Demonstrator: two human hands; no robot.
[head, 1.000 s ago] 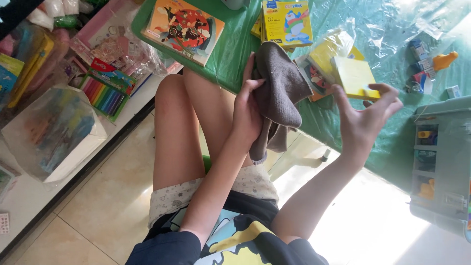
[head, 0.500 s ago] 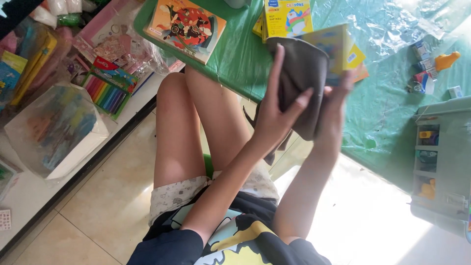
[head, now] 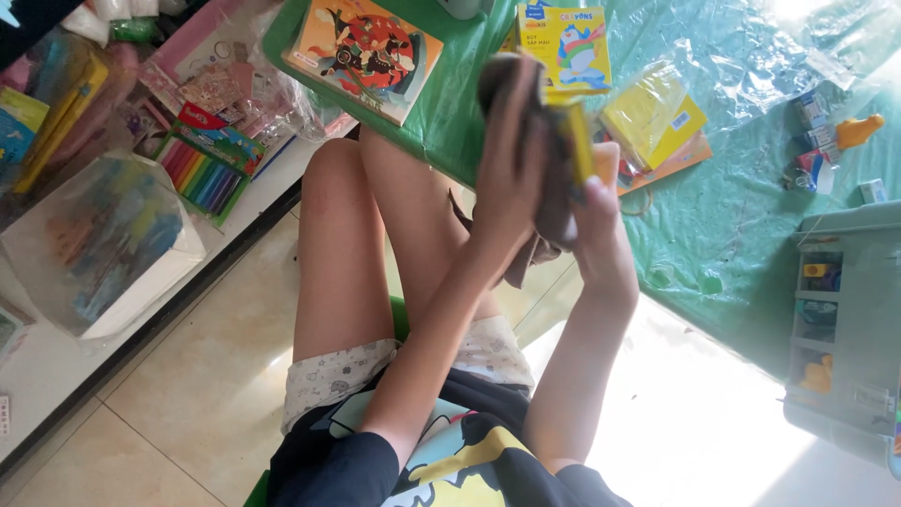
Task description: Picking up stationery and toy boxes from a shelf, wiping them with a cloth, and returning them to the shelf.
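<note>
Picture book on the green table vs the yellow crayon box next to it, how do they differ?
The picture book is larger, with an orange cover and a round dark illustration; the crayon box is smaller and yellow with a cartoon animal. The picture book lies at the table's near edge, clear of the hands; the crayon box sits just beyond the brown cloth that the left hand and right hand hold up. Both lie flat, face up.

Changes vs. earlier frames: right hand, open and apart 1 s ago, now closed in against brown cloth w/ yellow pack pressed between. Left hand shifted from cloth's edge to flat over its front. Cloth raised, bunched narrower betw. both hands.
</note>
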